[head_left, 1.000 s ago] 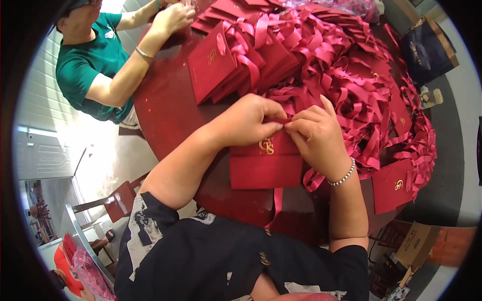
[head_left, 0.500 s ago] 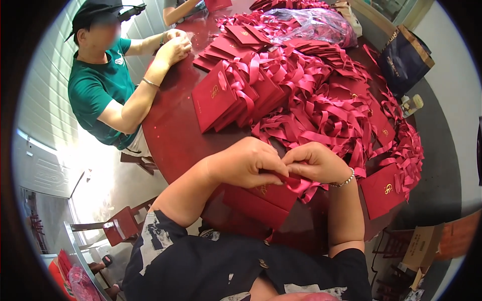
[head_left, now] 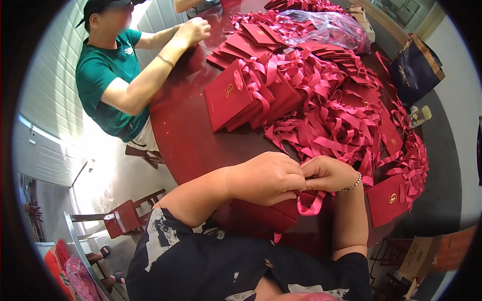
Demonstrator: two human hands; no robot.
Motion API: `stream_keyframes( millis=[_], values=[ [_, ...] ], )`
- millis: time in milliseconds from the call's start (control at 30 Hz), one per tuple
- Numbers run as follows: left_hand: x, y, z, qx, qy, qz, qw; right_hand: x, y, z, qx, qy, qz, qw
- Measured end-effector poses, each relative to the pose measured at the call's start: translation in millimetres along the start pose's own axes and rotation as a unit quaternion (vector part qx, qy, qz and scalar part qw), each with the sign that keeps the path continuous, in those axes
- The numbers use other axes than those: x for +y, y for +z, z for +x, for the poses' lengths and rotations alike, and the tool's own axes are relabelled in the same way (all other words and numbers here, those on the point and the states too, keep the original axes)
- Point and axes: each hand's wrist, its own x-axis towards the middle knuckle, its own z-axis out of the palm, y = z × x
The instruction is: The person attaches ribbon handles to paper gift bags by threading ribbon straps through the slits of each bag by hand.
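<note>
My left hand and my right hand meet above the near part of the table, fingertips pinched together. Between them they grip a pinkish-red ribbon, whose loop hangs below the right fingers. The exact spot where each hand pinches it is partly hidden by the fingers. A dark red paper gift bag lies under my left hand and wrist, mostly covered. Another red gift bag with a gold emblem lies to the right of my right forearm.
Beyond my hands, several red bags lean in a stack, beside heaped ribbons and a clear plastic bag. A co-worker in a green shirt sits at left. A dark blue bag and a jar stand at right.
The view has shifted slightly, and my hands appear a little lower and farther right. The ribbon loop now hangs wider below my fingers. The co-worker's hands have risen.
</note>
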Motion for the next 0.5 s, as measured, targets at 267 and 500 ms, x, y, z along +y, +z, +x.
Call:
stream_keyframes(
  millis=[267, 500],
  values=[
    [-7.0, -9.1, -4.8, -0.045, -0.069, -0.055, 0.995, -7.2, 1.2, 4.4, -0.012, 0.026, -0.064, 0.998],
    [-7.8, -9.9, -6.3, -0.058, -0.069, -0.092, 0.992, -6.9, 2.2, 2.4, -0.036, 0.019, -0.059, 0.997]
  ],
)
